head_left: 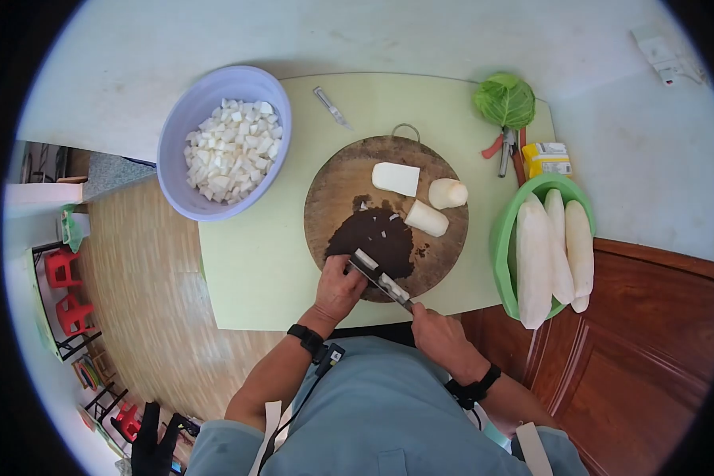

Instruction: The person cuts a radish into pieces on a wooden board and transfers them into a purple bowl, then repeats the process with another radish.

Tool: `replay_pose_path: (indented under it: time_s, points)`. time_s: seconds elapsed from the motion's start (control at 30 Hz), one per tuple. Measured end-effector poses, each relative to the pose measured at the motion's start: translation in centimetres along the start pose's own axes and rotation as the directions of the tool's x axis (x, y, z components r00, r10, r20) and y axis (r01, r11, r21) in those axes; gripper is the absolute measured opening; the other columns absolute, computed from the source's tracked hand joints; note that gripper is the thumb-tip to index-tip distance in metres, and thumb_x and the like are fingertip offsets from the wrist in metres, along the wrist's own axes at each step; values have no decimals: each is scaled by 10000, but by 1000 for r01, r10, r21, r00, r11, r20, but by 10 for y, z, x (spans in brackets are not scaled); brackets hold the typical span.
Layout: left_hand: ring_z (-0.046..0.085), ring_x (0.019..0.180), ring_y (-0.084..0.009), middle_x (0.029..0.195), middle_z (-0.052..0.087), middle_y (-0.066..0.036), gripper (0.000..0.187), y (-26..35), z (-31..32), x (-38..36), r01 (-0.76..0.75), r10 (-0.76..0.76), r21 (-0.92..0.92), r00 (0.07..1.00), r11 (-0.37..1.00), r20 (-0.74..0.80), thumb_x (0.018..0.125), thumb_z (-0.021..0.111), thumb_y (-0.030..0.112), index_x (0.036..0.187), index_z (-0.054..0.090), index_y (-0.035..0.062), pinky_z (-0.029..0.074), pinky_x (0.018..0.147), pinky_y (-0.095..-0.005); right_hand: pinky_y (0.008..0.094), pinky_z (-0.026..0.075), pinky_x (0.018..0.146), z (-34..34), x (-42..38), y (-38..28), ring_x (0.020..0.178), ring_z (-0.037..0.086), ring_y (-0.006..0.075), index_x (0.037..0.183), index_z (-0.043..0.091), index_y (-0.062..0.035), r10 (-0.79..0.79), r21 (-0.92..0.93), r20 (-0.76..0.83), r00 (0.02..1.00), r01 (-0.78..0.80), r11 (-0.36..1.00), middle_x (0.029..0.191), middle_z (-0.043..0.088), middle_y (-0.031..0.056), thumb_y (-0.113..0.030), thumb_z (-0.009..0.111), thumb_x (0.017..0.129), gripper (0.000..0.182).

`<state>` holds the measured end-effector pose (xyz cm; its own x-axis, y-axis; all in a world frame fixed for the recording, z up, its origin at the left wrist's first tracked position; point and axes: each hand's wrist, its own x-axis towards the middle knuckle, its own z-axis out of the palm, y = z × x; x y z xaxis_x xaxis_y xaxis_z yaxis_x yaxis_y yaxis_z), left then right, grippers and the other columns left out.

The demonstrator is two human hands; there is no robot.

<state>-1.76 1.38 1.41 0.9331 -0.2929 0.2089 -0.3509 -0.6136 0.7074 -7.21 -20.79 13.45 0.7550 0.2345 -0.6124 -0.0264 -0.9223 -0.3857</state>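
My right hand is wrapped round the handle of a kitchen knife, its blade angled up and left over the near edge of the round wooden chopping board. White daikon pieces lie along the blade. My left hand is closed, with fingers curled beside the blade's far end; what they grip is hidden. Farther up the board lie a cut daikon block and two daikon chunks. Small white scraps dot the dark wet patch in the middle.
A lilac basin of diced daikon stands at the left. A peeler lies beyond the board. At the right are a cabbage, red-handled scissors, a yellow packet and a green basin with several whole peeled daikons.
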Motion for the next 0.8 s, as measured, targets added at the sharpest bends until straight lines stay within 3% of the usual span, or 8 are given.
replay_pose_path:
  time_s: [0.3, 0.57, 0.8]
  points:
    - [554, 887, -338, 943, 555, -144, 250, 1, -3, 1, 55, -54, -18, 998, 998, 46, 715, 760, 46, 957, 703, 56, 491, 755, -427, 559, 529, 626, -2, 4, 0, 708, 671, 434, 1006, 486, -13, 17, 21, 39, 999, -17, 1000, 767, 666, 221, -126, 455, 975, 122]
    - [541, 856, -329, 892, 526, -125, 234, 2, -3, 5, 12, -12, -38, 1000, 999, 3, 703, 769, 34, 926, 707, 70, 485, 744, -422, 557, 537, 647, -3, 26, -9, 738, 683, 445, 1010, 471, -15, 44, 35, 86, 995, -47, 998, 782, 676, 230, -81, 451, 938, 100]
    - [553, 872, -336, 909, 546, -125, 185, 2, 0, 1, -6, 7, 7, 1000, 1000, -19, 695, 769, 31, 852, 675, 59, 490, 759, -428, 599, 509, 670, 10, 42, -10, 733, 659, 482, 1013, 470, -14, 23, 81, 7, 1000, -23, 996, 781, 670, 255, -111, 472, 939, 122]
